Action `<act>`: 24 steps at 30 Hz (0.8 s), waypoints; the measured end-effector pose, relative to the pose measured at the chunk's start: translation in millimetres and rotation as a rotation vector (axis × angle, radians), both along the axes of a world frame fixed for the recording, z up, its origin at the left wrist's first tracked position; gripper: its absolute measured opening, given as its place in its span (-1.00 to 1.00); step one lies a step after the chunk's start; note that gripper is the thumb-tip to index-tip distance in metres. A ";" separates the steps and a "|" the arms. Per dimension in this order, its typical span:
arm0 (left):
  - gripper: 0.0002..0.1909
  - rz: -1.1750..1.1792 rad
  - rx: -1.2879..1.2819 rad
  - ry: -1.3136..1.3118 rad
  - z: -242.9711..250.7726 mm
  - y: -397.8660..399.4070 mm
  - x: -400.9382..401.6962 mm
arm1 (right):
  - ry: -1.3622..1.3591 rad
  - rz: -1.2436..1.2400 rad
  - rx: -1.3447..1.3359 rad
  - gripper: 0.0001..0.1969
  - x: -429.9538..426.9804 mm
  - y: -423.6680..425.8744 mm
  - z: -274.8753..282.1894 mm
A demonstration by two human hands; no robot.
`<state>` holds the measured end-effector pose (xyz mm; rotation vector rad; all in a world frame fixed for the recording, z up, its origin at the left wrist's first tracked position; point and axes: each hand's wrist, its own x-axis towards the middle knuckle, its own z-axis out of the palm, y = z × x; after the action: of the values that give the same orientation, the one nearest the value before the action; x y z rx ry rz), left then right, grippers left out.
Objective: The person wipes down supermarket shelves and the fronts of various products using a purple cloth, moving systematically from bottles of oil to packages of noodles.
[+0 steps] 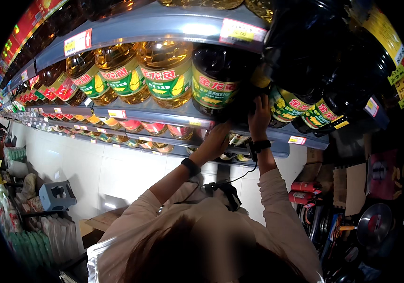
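In the head view my right hand [260, 112] is raised to the middle shelf, its fingers against something dark between the large cooking oil bottles. My left hand [219, 136] is lower and to the left, at the front edge of the same shelf; its fingertips are lost in shadow. Just left of my hands stands a dark oil bottle with a green and yellow label [213, 92], and right of them stand similar dark bottles [290, 106]. Golden corn oil bottles [166, 79] line the shelf farther left. Whether either hand grips anything cannot be told.
The upper shelf edge [145, 26] with price tags runs above my hands. Lower shelves hold more bottles [163, 145]. A grey-blue plastic stool [57, 195] stands on the floor at left, an open cardboard box [104, 221] nearer me. Red fire extinguishers [302, 192] and pans [374, 224] are at right.
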<state>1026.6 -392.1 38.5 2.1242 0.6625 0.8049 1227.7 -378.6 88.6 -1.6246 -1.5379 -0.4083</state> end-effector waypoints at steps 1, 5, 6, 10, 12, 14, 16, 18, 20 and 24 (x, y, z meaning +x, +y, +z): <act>-0.33 0.001 0.020 0.032 -5.7 1.9 -7.2 | 0.004 0.005 -0.008 -0.63 0.2 -2.7 -11.8; -0.42 0.051 0.158 0.007 -11.4 -5.7 -28.0 | -0.006 0.082 -0.183 -0.65 0.3 -8.9 -41.5; -0.41 0.045 0.096 -0.063 -12.8 -9.2 -33.1 | 0.036 0.041 -0.182 -0.62 -4.1 -8.6 -41.4; -0.41 0.029 0.034 -0.041 -19.7 -12.5 -41.7 | -0.003 0.047 -0.219 -0.55 -10.8 -17.1 -31.1; -0.42 -0.002 0.107 -0.075 -21.2 -14.3 -39.6 | 0.063 0.251 -0.404 -0.44 -8.5 -27.1 -23.8; -0.42 -0.019 0.092 -0.059 -14.8 -15.4 -37.2 | 0.049 0.343 -0.376 -0.43 -8.4 -34.8 -15.2; -0.43 -0.035 0.090 -0.053 -8.7 -13.8 -32.3 | 0.021 0.433 -0.336 -0.42 -3.8 -35.8 -9.2; -0.43 0.027 0.188 0.020 -7.7 -16.7 -28.4 | 0.148 0.376 -0.255 -0.41 4.0 -30.6 -10.8; -0.42 -0.006 0.135 0.000 -7.6 -19.8 -20.9 | 0.202 0.256 -0.146 -0.41 16.6 -15.4 -13.0; -0.42 0.037 0.106 0.035 -25.9 -19.7 -26.6 | 0.170 0.139 -0.022 -0.42 -21.7 -8.1 7.4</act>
<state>1000.0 -411.8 12.6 2.2321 0.6929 0.8407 1206.0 -386.7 96.0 -1.5170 -1.5198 -0.1738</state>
